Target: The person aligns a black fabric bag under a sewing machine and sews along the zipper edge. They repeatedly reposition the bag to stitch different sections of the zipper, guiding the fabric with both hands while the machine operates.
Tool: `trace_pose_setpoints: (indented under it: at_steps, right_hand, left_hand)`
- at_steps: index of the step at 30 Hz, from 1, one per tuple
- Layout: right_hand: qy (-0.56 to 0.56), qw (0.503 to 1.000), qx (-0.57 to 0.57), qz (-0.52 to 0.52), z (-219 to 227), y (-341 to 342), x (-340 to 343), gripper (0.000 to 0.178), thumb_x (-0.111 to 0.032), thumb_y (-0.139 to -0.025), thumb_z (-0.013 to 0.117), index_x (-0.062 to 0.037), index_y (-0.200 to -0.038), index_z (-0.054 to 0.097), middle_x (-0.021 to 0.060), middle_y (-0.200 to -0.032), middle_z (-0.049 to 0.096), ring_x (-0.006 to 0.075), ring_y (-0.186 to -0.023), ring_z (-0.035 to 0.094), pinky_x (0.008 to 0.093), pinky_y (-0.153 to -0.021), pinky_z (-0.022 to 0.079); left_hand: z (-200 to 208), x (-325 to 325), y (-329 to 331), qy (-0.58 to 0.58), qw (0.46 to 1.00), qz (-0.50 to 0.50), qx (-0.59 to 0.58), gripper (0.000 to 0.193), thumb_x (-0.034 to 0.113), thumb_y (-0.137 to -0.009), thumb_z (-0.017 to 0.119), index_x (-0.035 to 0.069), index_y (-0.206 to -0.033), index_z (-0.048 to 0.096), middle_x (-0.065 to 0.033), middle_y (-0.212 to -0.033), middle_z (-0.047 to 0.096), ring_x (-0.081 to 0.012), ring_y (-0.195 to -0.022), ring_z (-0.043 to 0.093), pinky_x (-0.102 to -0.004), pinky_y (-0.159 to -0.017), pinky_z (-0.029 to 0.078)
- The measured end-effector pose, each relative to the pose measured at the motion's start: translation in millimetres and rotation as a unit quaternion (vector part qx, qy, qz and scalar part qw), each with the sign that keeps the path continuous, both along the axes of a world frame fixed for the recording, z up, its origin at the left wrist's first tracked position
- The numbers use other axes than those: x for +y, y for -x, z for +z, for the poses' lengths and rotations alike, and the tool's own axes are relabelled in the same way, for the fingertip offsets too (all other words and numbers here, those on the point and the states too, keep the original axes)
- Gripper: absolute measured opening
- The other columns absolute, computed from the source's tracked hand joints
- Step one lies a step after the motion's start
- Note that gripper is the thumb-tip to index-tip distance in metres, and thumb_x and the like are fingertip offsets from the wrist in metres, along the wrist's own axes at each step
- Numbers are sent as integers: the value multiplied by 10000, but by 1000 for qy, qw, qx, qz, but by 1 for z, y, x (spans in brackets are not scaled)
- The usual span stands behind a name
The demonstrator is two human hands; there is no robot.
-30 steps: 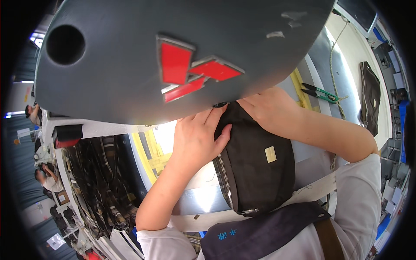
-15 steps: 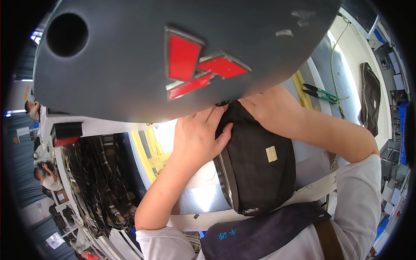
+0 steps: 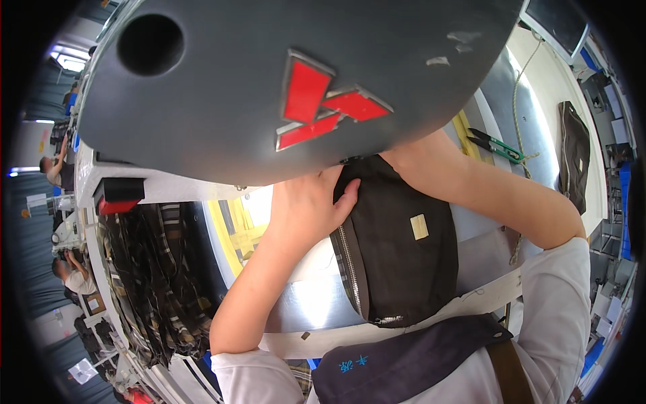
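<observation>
A dark brown-black fabric piece, shaped like a small bag, lies under the grey sewing machine head. A metal zipper runs down its left side, and a pale label sits on its face. My left hand rests on its upper left edge, thumb apart on the fabric, other fingertips partly covered by the machine head. Over the upper right part reaches my right hand; the machine head hides its fingers. The needle area is also out of sight.
Green-handled thread snips lie right of the machine beside a cord. A similar dark zippered piece rests at the far right. Dark plaid fabric is heaped on the left. Yellow tape strips mark the metal bed.
The fabric piece has slid slightly away from me, under the machine head. My hands have shifted only a little. The machine head appears slightly further right in view.
</observation>
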State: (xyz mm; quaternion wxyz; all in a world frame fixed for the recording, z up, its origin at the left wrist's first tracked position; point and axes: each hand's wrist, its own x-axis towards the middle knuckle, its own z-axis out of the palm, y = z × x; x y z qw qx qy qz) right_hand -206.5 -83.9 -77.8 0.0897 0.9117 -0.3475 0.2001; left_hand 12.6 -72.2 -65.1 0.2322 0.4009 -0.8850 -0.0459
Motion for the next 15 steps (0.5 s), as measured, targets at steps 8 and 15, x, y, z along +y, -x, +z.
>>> trace_pose_setpoints:
  at_steps: [8, 15]
  right_hand:
    - [7, 1000, 20, -3, 1, 2, 2, 212, -122, -735, 612, -5, -908, 649, 38, -948, 553, 167, -915, 565, 285, -714, 525]
    - [20, 1000, 13, -13, 4, 0, 6, 200, -115, -752, 603, -8, -914, 651, 46, -1003, 561, 181, -946, 566, 299, -741, 521]
  left_hand:
    - [0, 3, 1, -11, 1000, 5, -2, 346, 157, -729, 759, 35, -1042, 675, -91, -885, 662, -259, -673, 616, -368, -675, 501]
    - [0, 6, 0, -10, 1000, 3, 2, 369, 154, -741, 752, 28, -1075, 659, -103, -946, 662, -277, -788, 639, -377, -738, 505]
